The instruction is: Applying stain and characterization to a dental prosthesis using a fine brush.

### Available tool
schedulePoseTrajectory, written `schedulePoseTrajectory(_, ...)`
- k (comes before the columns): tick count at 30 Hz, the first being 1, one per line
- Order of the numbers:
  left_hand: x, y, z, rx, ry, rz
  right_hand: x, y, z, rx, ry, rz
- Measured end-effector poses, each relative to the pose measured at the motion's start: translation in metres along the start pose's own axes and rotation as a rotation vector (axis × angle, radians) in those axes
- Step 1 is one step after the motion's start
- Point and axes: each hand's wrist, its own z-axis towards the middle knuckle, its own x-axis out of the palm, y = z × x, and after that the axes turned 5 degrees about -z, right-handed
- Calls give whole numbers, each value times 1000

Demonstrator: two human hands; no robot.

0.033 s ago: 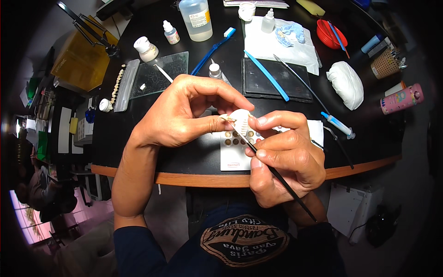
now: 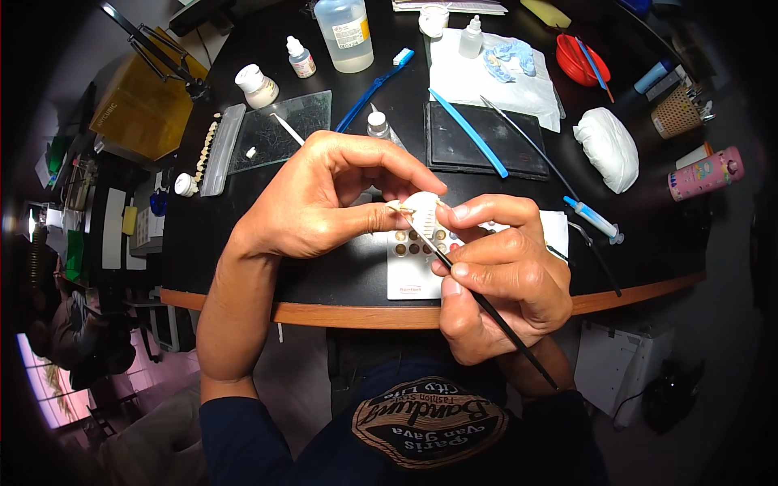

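Observation:
My left hand (image 2: 312, 194) is closed, pinching a small off-white dental piece (image 2: 423, 212) between thumb and fingers. Rows of thin brownish lines run down the piece's rounded face. In my right hand (image 2: 510, 279) is a fine brush (image 2: 498, 317) with a slim black handle, gripped like a pen. Its tip meets the left edge of the piece, close to my left thumb; the bristles are too small to make out. My right index finger is also against the piece. Below both hands lies a white palette card (image 2: 413, 281) with round wells of coloured paste, partly covered by my fingers.
Behind my hands lie a black slab (image 2: 454, 150), a blue-handled tool (image 2: 470, 134), a blue toothbrush (image 2: 374, 89) and a glass plate (image 2: 300, 121). A large clear bottle (image 2: 348, 40) stands farther back. To the right are a syringe (image 2: 596, 220), a white bundle (image 2: 608, 150) and a red bowl (image 2: 571, 63).

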Motion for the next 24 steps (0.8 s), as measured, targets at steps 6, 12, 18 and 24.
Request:
schedulePoseTrajectory(6, 1, -2, 1, -2, -6, -3, -1, -1, 0, 0, 2, -10)
schedulePoseTrajectory(12, 2, 0, 1, -9, -13, -14, 6, -5, -1, -21, -108, -25)
schedulePoseTrajectory(18, 1, 0, 2, 23, 13, 81, -3, -3, -6, 51, -7, 67)
schedulePoseTrajectory(24, 3, -4, 0, 29, 19, 148, 0, -9, -10, 182, -190, 326)
